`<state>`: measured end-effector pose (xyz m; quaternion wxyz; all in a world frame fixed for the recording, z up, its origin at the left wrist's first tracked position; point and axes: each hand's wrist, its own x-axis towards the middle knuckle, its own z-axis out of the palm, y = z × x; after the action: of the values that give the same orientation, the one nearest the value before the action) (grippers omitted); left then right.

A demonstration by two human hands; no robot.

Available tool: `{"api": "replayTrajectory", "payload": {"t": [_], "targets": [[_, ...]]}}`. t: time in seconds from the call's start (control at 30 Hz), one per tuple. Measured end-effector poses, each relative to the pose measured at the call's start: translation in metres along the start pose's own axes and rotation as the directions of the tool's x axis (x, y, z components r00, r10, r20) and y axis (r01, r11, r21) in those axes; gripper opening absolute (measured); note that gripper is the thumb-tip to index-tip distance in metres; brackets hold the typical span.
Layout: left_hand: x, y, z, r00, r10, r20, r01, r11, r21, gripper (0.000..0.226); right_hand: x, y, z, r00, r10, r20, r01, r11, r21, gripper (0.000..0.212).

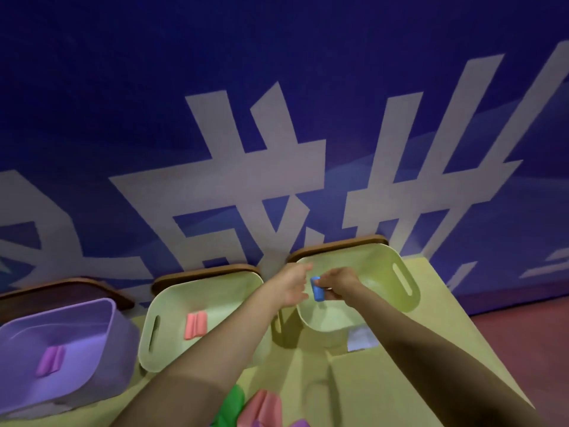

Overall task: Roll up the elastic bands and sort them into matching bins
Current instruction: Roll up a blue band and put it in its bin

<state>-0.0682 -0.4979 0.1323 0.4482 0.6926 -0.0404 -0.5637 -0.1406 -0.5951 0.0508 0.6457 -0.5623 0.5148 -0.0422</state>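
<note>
A rolled blue elastic band (317,289) is pinched in my right hand (340,285) above the right green bin (400,275). My left hand (294,285) is close beside the roll, fingers spread and holding nothing; whether it touches the roll I cannot tell. The middle green bin (172,306) holds a rolled pink band (195,325). The purple bin (101,312) at the left holds a rolled purple band (50,360). Loose green (231,405), pink (264,408) and purple (300,423) bands lie at the bottom edge.
The bins stand on a yellow-green table (385,380) against a blue wall with large white characters (277,164). Brown chair backs (335,243) show behind the bins. A white patch (361,339) lies by the right bin. Red floor (523,334) is at the right.
</note>
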Motion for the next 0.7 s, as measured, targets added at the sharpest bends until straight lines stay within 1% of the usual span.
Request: {"api": "replayTrajectory", "payload": {"t": [0.07,0.1,0.17,0.2,0.27,0.33,0.43,0.5,0.53,0.6,0.7], "targets": [[0.006,0.007,0.009,0.996,-0.088,0.018,0.089,0.993,-0.076,0.073,0.02,0.007,0.009,0.997,0.082,-0.008,-0.083,0.991,-0.108,0.021],[0.009,0.009,0.013,0.993,-0.117,0.014,0.118,0.989,-0.09,0.075,0.026,0.01,0.013,0.994,0.111,-0.025,-0.113,0.979,-0.172,0.023],[0.015,0.006,0.018,0.991,-0.134,0.011,0.135,0.986,-0.102,0.072,0.036,0.015,0.017,0.988,0.143,-0.053,-0.152,0.953,-0.264,0.026],[0.019,0.005,0.021,0.992,-0.128,0.008,0.128,0.987,-0.097,0.068,0.039,0.016,0.018,0.986,0.153,-0.066,-0.165,0.949,-0.268,0.026],[0.017,0.005,0.023,0.992,-0.122,-0.043,0.119,0.991,-0.065,0.056,0.041,0.016,0.02,0.982,0.164,-0.094,-0.183,0.953,-0.243,0.027],[0.028,0.003,0.022,0.98,-0.184,-0.071,0.176,0.979,-0.107,0.032,0.044,0.015,0.022,0.976,0.184,-0.114,-0.206,0.953,-0.223,0.029],[0.05,-0.003,0.021,0.971,-0.218,-0.099,0.194,0.959,-0.208,0.035,0.047,0.017,0.029,0.977,0.157,-0.143,-0.182,0.967,-0.179,0.026],[0.057,-0.005,0.023,0.968,-0.215,-0.129,0.187,0.961,-0.203,0.031,0.049,0.019,0.033,0.979,0.134,-0.155,-0.165,0.964,-0.208,0.039],[0.059,-0.006,0.024,0.968,-0.213,-0.136,0.183,0.962,-0.202,0.03,0.048,0.018,0.035,0.978,0.133,-0.164,-0.166,0.965,-0.205,0.042],[0.063,-0.006,0.026,0.964,-0.21,-0.161,0.177,0.965,-0.196,0.03,0.048,0.017,0.034,0.979,0.124,-0.163,-0.161,0.96,-0.231,0.039],[0.064,-0.008,0.026,0.961,-0.22,-0.166,0.185,0.962,-0.201,0.032,0.051,0.013,0.029,0.982,0.156,-0.111,-0.18,0.95,-0.255,0.023]]}}
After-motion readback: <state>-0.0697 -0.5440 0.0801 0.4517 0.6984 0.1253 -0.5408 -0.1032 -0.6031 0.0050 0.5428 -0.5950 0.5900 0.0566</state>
